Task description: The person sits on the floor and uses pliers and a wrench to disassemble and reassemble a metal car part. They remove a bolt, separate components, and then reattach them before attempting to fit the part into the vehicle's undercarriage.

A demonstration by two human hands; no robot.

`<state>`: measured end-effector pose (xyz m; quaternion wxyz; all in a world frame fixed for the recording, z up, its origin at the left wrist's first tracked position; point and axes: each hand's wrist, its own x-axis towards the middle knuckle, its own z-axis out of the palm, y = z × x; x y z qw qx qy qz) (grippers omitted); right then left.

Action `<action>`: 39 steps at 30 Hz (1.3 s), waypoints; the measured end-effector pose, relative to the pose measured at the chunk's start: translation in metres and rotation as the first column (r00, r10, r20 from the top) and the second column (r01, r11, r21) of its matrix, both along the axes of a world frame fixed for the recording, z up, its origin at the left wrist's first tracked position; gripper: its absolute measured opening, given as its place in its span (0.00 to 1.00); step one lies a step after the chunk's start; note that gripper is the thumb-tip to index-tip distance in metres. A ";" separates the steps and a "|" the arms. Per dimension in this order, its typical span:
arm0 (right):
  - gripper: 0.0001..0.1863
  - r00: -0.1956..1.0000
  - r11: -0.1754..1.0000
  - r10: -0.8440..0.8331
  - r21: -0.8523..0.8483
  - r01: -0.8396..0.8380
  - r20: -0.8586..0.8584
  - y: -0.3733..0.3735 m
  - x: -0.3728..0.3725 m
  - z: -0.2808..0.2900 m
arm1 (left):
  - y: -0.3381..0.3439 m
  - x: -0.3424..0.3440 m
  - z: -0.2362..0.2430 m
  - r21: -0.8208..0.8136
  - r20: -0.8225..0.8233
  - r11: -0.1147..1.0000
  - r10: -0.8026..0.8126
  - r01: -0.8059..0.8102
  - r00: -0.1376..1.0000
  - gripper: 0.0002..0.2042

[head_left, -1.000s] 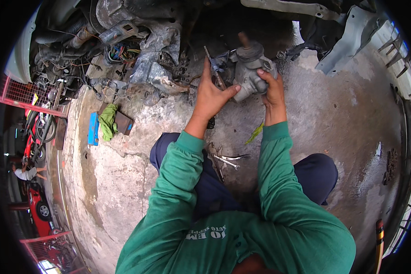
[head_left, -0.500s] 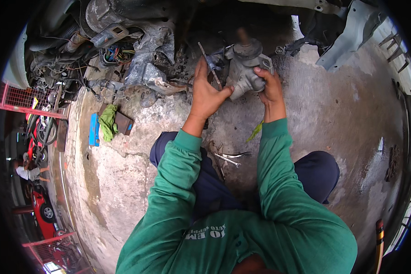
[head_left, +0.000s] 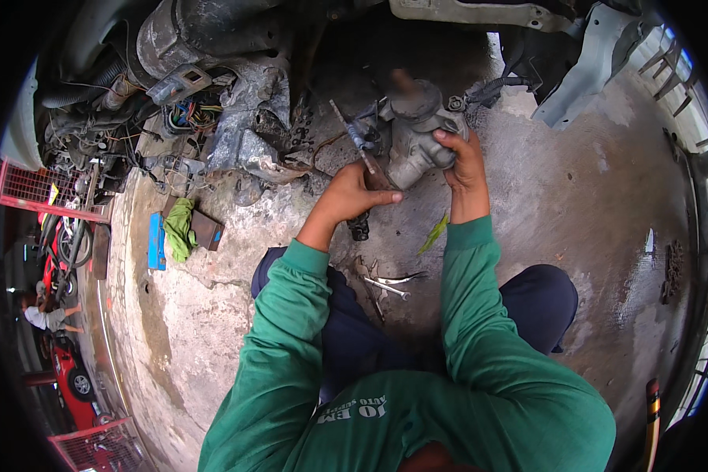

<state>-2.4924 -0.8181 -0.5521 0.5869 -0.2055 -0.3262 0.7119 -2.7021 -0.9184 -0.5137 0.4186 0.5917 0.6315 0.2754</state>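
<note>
A grey cast-metal housing (head_left: 417, 153), apparently a vehicle part, is held up off the floor in front of me. A round dark cap with a brownish shaft stands at its far end. A thin metal pipe (head_left: 349, 127) slants along its left side. My left hand (head_left: 348, 195) grips the near left end, thumb pressed along the edge and the other fingers mostly hidden beneath. Around the right side, my right hand (head_left: 466, 167) is closed with its thumb on top. Below the housing lie several wrenches (head_left: 393, 288) on the floor between my knees.
Dirty engine and frame parts (head_left: 252, 118) with loose wires hang at far left. A bent metal panel (head_left: 590, 67) juts in at far right. A green cloth (head_left: 180, 228) lies by a blue box (head_left: 156, 241) on the concrete. A green leaf (head_left: 434, 234) is near my right wrist.
My left hand has slid down and left; its fingers, earlier stretched up beside the pipe, are now tucked under the housing. The right hand keeps its grip.
</note>
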 end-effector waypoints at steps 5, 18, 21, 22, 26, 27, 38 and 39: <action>0.21 0.993 0.999 0.019 -0.047 -0.014 0.119 -0.001 -0.005 0.000 | -0.004 0.013 -0.024 0.155 -0.058 0.988 -0.014 0.023 0.998 0.29; 0.41 0.979 0.993 0.083 -0.073 -0.098 -0.185 0.025 0.002 -0.015 | -0.031 0.014 -0.022 0.143 -0.479 0.986 -0.005 0.084 0.878 0.26; 0.42 0.970 0.985 0.153 -0.045 -0.165 -0.188 0.008 -0.001 -0.028 | -0.051 0.017 -0.021 0.038 -0.510 0.998 -0.015 0.040 0.860 0.26; 0.43 0.968 0.981 0.187 -0.020 -0.193 -0.166 0.000 -0.004 -0.032 | -0.063 0.014 -0.018 0.032 -0.509 0.999 -0.012 0.033 0.861 0.25; 0.49 0.990 0.992 0.111 0.071 -0.105 -0.084 -0.032 -0.001 -0.027 | -0.091 0.014 0.012 -0.018 -0.481 0.995 -0.095 0.098 0.872 0.33; 0.50 0.994 0.994 0.065 0.098 -0.056 -0.086 -0.043 -0.004 -0.020 | -0.096 0.013 0.030 -0.063 -0.518 0.992 -0.127 0.110 0.846 0.35; 0.40 0.933 0.924 0.351 -0.193 -0.330 0.086 -0.168 -0.115 -0.089 | -0.223 -0.114 -0.051 -0.278 -0.536 0.955 -0.241 0.100 0.809 0.42; 0.36 0.912 0.886 0.407 -0.264 -0.380 0.053 -0.179 -0.131 -0.118 | -0.244 -0.125 -0.079 -0.277 -0.489 0.958 -0.202 0.069 0.849 0.40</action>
